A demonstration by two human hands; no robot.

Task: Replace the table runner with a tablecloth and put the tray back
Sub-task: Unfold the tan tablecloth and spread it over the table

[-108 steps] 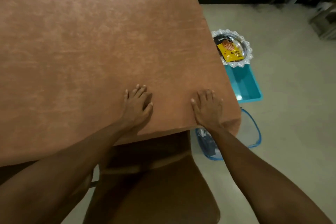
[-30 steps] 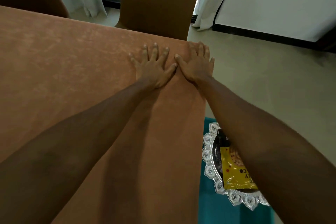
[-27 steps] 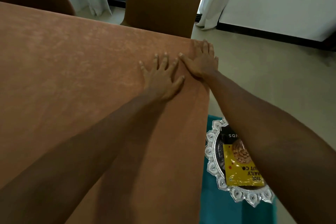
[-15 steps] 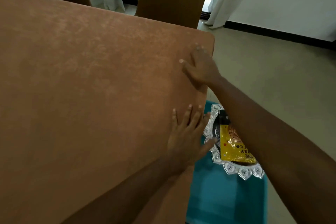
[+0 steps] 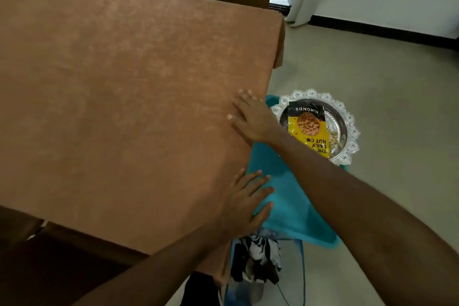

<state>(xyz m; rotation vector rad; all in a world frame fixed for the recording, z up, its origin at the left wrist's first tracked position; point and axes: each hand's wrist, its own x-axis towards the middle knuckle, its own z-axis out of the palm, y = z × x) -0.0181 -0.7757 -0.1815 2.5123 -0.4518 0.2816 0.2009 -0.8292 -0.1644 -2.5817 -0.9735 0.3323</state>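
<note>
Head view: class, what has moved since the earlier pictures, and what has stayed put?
Both slid back from the far corner of the tablecloth along its right edge: the left hand now nearest the person, the right hand farther up. Fingers flat, nothing gripped. The tray with its almond packet stays where it was.

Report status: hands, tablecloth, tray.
Left hand, right hand flat on tablecloth edge. Tray with almond packet off table, on teal surface. Bag on floor by corner.

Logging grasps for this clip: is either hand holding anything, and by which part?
Nothing is held. The left hand and right hand lie flat, fingers straight, on the tablecloth near its right edge. The tray sits untouched.
</note>
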